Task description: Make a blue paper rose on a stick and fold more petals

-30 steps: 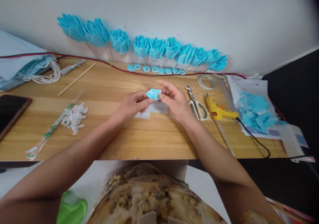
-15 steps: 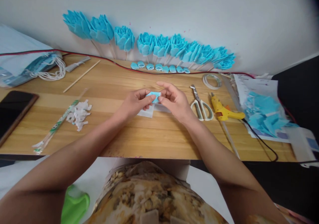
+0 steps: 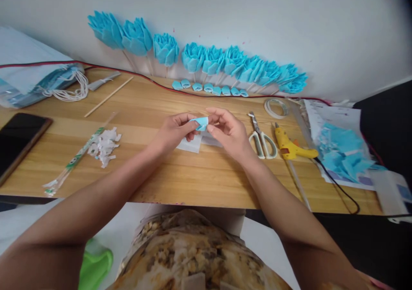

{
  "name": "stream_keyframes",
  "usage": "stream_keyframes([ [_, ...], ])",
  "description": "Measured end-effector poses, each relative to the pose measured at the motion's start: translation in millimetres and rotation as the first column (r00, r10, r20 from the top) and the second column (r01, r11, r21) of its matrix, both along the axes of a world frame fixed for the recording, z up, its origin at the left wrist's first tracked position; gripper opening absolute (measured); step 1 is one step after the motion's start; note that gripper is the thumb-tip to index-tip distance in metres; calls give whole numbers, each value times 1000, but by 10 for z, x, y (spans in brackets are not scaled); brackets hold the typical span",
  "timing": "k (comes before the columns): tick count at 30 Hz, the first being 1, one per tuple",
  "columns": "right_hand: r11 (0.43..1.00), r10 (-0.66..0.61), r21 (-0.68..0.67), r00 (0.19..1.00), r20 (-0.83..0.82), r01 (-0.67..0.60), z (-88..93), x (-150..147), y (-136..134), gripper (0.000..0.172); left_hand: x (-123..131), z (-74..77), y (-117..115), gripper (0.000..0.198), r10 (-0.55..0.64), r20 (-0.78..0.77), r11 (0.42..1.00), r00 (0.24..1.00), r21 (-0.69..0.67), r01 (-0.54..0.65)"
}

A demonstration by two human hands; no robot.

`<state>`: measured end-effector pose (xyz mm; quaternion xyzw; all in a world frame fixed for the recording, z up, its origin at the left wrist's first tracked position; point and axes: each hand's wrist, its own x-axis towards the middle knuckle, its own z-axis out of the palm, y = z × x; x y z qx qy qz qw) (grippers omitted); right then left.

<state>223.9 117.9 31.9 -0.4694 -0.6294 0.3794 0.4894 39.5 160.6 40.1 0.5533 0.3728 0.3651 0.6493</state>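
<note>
Grip, left hand (image 3: 174, 131): one, closed on one folded blue piece (image 3: 202, 121), which is pinched between thumb and fingers above the desk (image 3: 193, 180). Grip, right hand (image 3: 230, 133): one, with bent fingers brought to the right edge of the folded blue piece; whether it is gripped there cannot be told.

Positions are given from the folded blue piece. Beneath and just nearer: white sheet (image 3: 190, 145), one or two, partly covered by the hands. Beyond: small blue rolls (image 3: 208, 88), eight, set in a row; farther, blue flowers (image 3: 193, 58) on sticks, at least nine, some overlapped. To the right: scissors (image 3: 256, 130), one pair; tape roll (image 3: 267, 108), one; yellow glue gun (image 3: 291, 149), one; farthest, blue cut pieces (image 3: 344, 150), heaped, uncounted. To the left: white scraps (image 3: 104, 146), one heap; green-printed wrapper (image 3: 80, 152), one; wooden stick (image 3: 108, 96), one; farthest, phone (image 3: 23, 141), one.
</note>
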Motion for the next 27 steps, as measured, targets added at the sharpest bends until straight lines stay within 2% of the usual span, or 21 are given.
stream_keyframes([
  [6,999,-39,25,999,23,39,12,2,15,35,-4,-10,5,29,-76,44,996,996,-35,78],
  [13,999,-42,34,998,45,40,11,-41,5,34,15,52,-16,29,-56,-109,998,992,31,59],
  [17,999,-37,27,998,52,36,2,-43,0,34,13,55,-20,27,-45,-121,997,992,51,51],
  [21,1000,10,26,1000,24,-11,57,2,-20,34,1,39,2,27,14,-107,996,994,86,-4],
  [24,993,-46,110,995,86,37,102,24,-38,22,-3,39,10,27,57,-101,993,993,107,-46],
  [27,967,-122,248,966,229,63,104,13,-37,10,-2,50,0,30,80,-106,989,991,130,-66],
])
